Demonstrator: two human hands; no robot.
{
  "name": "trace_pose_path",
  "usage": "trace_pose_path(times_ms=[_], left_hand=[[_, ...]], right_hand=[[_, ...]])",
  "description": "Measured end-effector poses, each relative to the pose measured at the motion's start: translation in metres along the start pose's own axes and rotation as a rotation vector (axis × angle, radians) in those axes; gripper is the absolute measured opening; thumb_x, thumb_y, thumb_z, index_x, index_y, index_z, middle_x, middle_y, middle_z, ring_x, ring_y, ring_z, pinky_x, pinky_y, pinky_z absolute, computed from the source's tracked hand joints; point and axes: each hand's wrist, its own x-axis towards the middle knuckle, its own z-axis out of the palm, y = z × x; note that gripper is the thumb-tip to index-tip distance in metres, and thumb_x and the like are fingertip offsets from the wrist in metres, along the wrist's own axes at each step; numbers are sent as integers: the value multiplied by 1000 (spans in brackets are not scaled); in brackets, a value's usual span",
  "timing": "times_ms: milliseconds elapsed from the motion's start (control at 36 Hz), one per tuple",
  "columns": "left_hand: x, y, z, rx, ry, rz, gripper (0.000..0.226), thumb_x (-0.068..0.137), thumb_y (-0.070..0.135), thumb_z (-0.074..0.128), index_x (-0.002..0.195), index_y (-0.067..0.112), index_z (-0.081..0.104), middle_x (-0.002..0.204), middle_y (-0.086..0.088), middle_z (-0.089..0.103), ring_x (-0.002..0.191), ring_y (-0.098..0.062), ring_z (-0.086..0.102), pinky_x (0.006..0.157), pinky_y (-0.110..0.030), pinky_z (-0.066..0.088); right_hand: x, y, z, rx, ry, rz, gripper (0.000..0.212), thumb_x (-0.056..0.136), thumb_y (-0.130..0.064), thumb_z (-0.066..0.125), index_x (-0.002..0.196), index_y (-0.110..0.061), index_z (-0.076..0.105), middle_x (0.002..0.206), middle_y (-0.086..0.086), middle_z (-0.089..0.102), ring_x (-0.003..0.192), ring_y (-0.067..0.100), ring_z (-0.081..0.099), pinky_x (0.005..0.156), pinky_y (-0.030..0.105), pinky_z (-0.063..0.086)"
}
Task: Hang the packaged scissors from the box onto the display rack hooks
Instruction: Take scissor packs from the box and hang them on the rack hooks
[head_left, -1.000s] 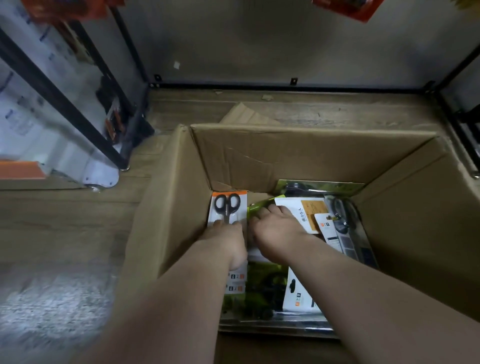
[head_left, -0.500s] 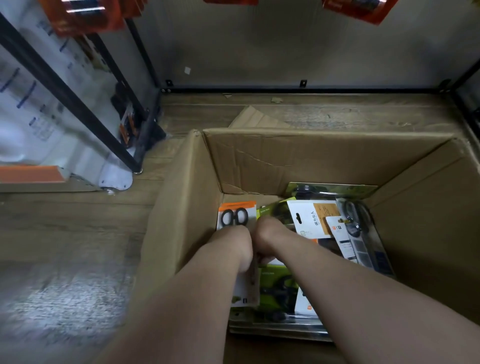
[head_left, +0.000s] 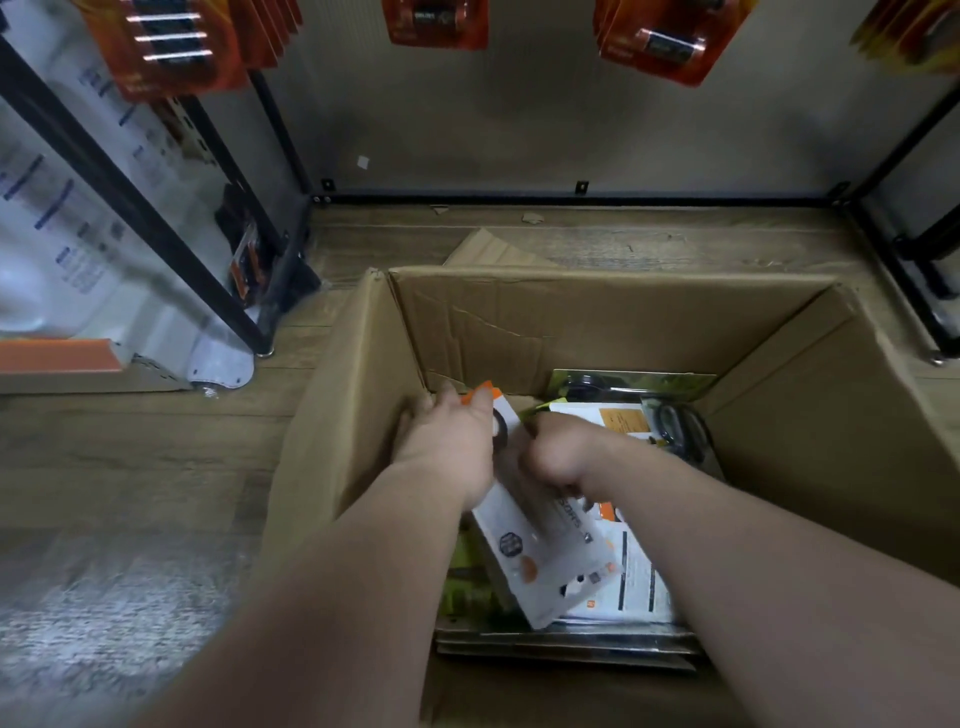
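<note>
Cardboard walls of the box (head_left: 571, 317) hem both arms in. Other packs (head_left: 623, 426) lie strewn on its floor, orange packets (head_left: 436, 23) hang overhead, and a black rack frame (head_left: 130, 208) stands to the left. Up it comes: the scissors pack (head_left: 545, 551), flat by the left wall half a second ago, is now lifted and tilted. The left hand (head_left: 452, 441) curls over its orange top end, and the right hand (head_left: 561, 452) clenches its right edge, with the pack between them.

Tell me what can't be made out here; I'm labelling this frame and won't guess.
Head view:
- scissors package: print motion-blurred, scissors covered by left hand and right hand.
- box contents underneath: hidden by forearms.
- rack hooks: cut off by top edge above orange packs.
</note>
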Motion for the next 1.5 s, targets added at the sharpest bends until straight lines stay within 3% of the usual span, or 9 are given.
trace_pose_path(times_ms=[111,250,444,639,861,944,1111,1361,1500], left_hand=[[0,1,-3,73,-66,132,83,96,32,62,159,29,8,167,-12,-9,152,-39,-12,123,-49,3],[-4,9,-3,197,-173,248,90,85,48,73,156,29,21,168,-8,-5,152,-39,-13,124,-52,-2],[-9,15,4,19,-311,204,64,84,33,78,137,23,43,131,4,60,115,-22,55,92,-31,47],[-5,16,1,-24,-449,160,55,83,33,80,130,21,53,126,0,59,112,-25,58,94,-36,50],[-4,9,0,-120,-435,113,54,94,33,68,139,17,43,130,0,53,108,-22,52,84,-29,42],[-3,3,2,-211,-405,72,41,94,33,68,127,18,48,105,7,54,98,-18,54,80,-30,46],[-1,0,1,-397,-368,2,31,91,26,72,117,24,56,116,6,66,106,-20,62,100,-45,50],[-2,-3,2,-379,-432,8,34,78,19,77,105,24,58,103,-2,69,94,-20,66,77,-33,57],[-3,2,1,-403,-460,42,49,79,25,79,120,27,53,111,1,67,99,-19,67,91,-42,57]], right_hand=[[-6,11,-13,-105,-28,-35,29,92,-11,49,118,-12,60,95,5,62,74,22,58,51,24,40],[-17,20,-22,-432,-87,-157,43,96,-26,54,138,-22,51,134,3,57,115,24,55,87,29,45],[-25,30,-23,-415,-96,-261,30,96,-22,55,125,-27,59,117,2,62,102,21,57,80,29,45],[-17,45,-22,-308,-5,-227,26,85,-43,73,93,-25,57,81,-8,55,80,17,56,56,24,37],[-15,74,-45,-116,302,-124,37,92,-58,56,108,-26,64,105,-1,67,96,17,61,86,34,52],[-19,79,-51,-5,390,-11,47,99,-55,43,129,-21,55,120,6,63,106,23,59,87,37,50],[-22,80,-49,244,205,72,50,97,-49,54,135,-18,44,114,-2,55,97,15,60,76,33,58],[-22,69,-49,180,191,16,53,95,-41,62,139,-19,43,115,-4,53,93,15,61,69,27,58],[-23,67,-49,274,177,-3,60,95,-34,64,147,-23,36,129,-2,50,94,17,65,62,28,61]])
